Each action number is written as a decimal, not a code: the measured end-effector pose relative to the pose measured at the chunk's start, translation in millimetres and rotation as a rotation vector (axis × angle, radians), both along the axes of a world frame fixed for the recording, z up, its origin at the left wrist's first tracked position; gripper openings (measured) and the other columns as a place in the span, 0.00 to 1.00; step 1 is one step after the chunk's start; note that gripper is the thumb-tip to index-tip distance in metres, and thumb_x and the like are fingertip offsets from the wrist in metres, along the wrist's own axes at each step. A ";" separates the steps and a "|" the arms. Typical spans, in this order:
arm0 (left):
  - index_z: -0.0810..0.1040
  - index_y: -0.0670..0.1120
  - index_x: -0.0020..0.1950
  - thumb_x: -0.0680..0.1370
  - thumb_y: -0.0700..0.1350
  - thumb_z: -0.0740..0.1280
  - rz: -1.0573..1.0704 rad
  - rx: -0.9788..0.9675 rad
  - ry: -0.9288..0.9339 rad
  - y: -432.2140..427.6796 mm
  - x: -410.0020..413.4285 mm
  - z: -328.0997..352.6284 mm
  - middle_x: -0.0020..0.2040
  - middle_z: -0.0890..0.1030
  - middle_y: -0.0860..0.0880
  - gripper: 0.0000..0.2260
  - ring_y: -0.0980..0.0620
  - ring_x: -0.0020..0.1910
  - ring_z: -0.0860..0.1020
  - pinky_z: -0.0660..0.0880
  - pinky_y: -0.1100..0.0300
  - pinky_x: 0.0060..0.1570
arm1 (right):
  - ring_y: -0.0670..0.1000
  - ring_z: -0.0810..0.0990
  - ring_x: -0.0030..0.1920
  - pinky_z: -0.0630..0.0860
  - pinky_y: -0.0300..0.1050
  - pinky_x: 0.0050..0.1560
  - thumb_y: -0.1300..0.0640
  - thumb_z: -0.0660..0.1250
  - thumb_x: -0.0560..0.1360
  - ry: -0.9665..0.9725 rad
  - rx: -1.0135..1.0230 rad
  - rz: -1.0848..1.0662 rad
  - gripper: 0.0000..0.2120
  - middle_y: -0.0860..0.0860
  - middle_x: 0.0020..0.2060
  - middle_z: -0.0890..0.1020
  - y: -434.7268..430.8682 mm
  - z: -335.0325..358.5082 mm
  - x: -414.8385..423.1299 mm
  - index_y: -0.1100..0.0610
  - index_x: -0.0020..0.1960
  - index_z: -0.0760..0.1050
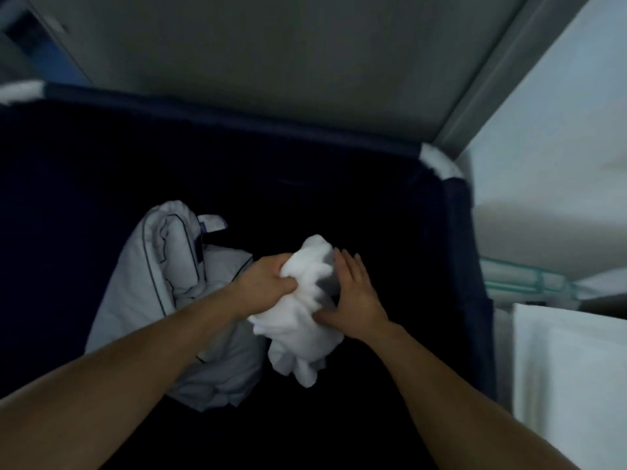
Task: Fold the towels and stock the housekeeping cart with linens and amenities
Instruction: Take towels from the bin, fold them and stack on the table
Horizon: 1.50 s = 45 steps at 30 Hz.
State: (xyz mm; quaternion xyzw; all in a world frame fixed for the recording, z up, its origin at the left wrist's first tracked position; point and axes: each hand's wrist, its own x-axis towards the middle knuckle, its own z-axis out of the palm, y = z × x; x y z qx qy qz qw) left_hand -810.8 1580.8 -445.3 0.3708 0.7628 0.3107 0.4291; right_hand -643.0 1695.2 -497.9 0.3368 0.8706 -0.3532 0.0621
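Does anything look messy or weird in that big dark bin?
Yes. The white towel is scrunched in a lump, not folded; the left hand grips it and the right hand lies flat against it. Beside it, white bedding with dark piping slumps crumpled in the bin.

Head view, dim and blurred. I note a flat grey panel (pixel 271 62) across the top. A pale frame strip (pixel 492 79) runs diagonally along its right edge, with a white wall (pixel 559 113) beyond it. Lower down are pale green translucent bars (pixel 519 279), lying level; I cannot identify them. White board (pixel 570 368) at lower right. Dark opening (pixel 30 32) at top left, too blurred to read.
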 end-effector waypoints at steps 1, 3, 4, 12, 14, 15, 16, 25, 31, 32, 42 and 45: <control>0.77 0.47 0.59 0.77 0.35 0.67 -0.022 0.046 0.036 -1.0 4.1 28.8 0.44 0.79 0.55 0.13 0.62 0.42 0.76 0.71 0.75 0.39 | 0.50 0.37 0.79 0.49 0.54 0.78 0.40 0.78 0.63 0.046 -0.010 0.003 0.63 0.45 0.80 0.41 0.2 16.9 6.1 0.50 0.80 0.35; 0.79 0.50 0.56 0.75 0.34 0.67 -0.066 0.127 0.076 -3.0 10.6 86.2 0.44 0.80 0.58 0.14 0.64 0.41 0.78 0.71 0.73 0.39 | 0.48 0.34 0.78 0.44 0.51 0.79 0.38 0.80 0.58 0.109 -0.030 0.030 0.70 0.42 0.78 0.38 1.8 51.1 16.9 0.51 0.79 0.32; 0.79 0.53 0.53 0.74 0.35 0.68 -0.072 0.176 0.075 -4.4 14.6 114.8 0.44 0.81 0.59 0.14 0.64 0.41 0.79 0.72 0.70 0.40 | 0.47 0.34 0.78 0.43 0.50 0.79 0.36 0.80 0.55 0.147 -0.031 0.035 0.72 0.40 0.77 0.37 1.9 68.3 21.2 0.50 0.78 0.31; 0.82 0.49 0.50 0.66 0.38 0.62 0.021 0.565 -0.142 -10.4 72.7 279.4 0.46 0.84 0.49 0.16 0.51 0.47 0.83 0.81 0.57 0.45 | 0.37 0.81 0.52 0.77 0.29 0.40 0.42 0.79 0.54 0.545 -0.333 -0.332 0.30 0.36 0.47 0.83 -25.8 187.1 50.8 0.31 0.55 0.76; 0.81 0.44 0.53 0.65 0.39 0.62 0.077 0.630 -0.161 -17.9 85.3 303.5 0.48 0.83 0.46 0.18 0.47 0.50 0.81 0.80 0.53 0.48 | 0.35 0.82 0.45 0.77 0.29 0.36 0.40 0.79 0.56 0.703 -0.378 -0.466 0.20 0.33 0.45 0.84 -38.3 220.3 62.5 0.29 0.46 0.79; 0.80 0.42 0.54 0.65 0.39 0.62 0.105 0.662 -0.169 -21.7 90.9 314.4 0.49 0.82 0.45 0.19 0.45 0.51 0.80 0.79 0.52 0.49 | 0.36 0.83 0.43 0.77 0.30 0.34 0.40 0.78 0.55 0.779 -0.392 -0.532 0.17 0.35 0.44 0.84 -42.8 238.8 68.7 0.30 0.43 0.81; 0.80 0.41 0.56 0.65 0.39 0.62 0.121 0.691 -0.173 -25.4 97.3 325.5 0.50 0.82 0.43 0.20 0.44 0.52 0.80 0.79 0.50 0.50 | 0.38 0.84 0.42 0.77 0.31 0.34 0.41 0.77 0.55 0.851 -0.403 -0.587 0.16 0.38 0.43 0.85 -46.0 256.7 74.9 0.33 0.42 0.82; 0.78 0.45 0.60 0.75 0.39 0.64 0.209 0.904 -0.329 -21.3 174.0 421.8 0.57 0.82 0.44 0.14 0.44 0.56 0.82 0.80 0.45 0.54 | 0.53 0.86 0.45 0.82 0.49 0.43 0.56 0.73 0.63 1.115 -0.281 -0.731 0.12 0.53 0.43 0.87 -60.7 410.3 164.9 0.54 0.47 0.84; 0.81 0.48 0.51 0.73 0.40 0.67 0.159 0.911 -0.448 12.7 240.6 461.7 0.48 0.84 0.47 0.09 0.47 0.45 0.84 0.81 0.54 0.39 | 0.52 0.86 0.39 0.83 0.46 0.38 0.60 0.73 0.68 1.121 -0.177 -0.829 0.05 0.52 0.38 0.87 -42.1 476.6 258.7 0.54 0.43 0.83; 0.80 0.47 0.50 0.73 0.39 0.66 0.165 0.904 -0.438 21.3 253.8 463.5 0.47 0.84 0.47 0.08 0.47 0.45 0.84 0.80 0.56 0.38 | 0.51 0.86 0.36 0.82 0.45 0.35 0.60 0.73 0.68 1.128 -0.173 -0.832 0.04 0.52 0.36 0.86 -37.9 484.0 276.0 0.55 0.43 0.83; 0.79 0.38 0.40 0.76 0.38 0.68 0.280 0.589 -0.596 112.9 370.3 398.5 0.32 0.82 0.43 0.05 0.47 0.29 0.82 0.77 0.57 0.28 | 0.54 0.85 0.32 0.81 0.47 0.29 0.56 0.78 0.69 0.968 -0.290 -0.879 0.09 0.55 0.33 0.86 36.5 440.8 404.5 0.59 0.44 0.82; 0.76 0.39 0.40 0.75 0.40 0.66 0.291 0.479 -0.188 130.1 382.8 343.5 0.38 0.77 0.42 0.06 0.45 0.36 0.77 0.74 0.55 0.36 | 0.58 0.84 0.38 0.82 0.54 0.39 0.49 0.76 0.72 0.734 -0.307 -0.938 0.14 0.58 0.38 0.85 60.6 372.1 426.2 0.60 0.44 0.80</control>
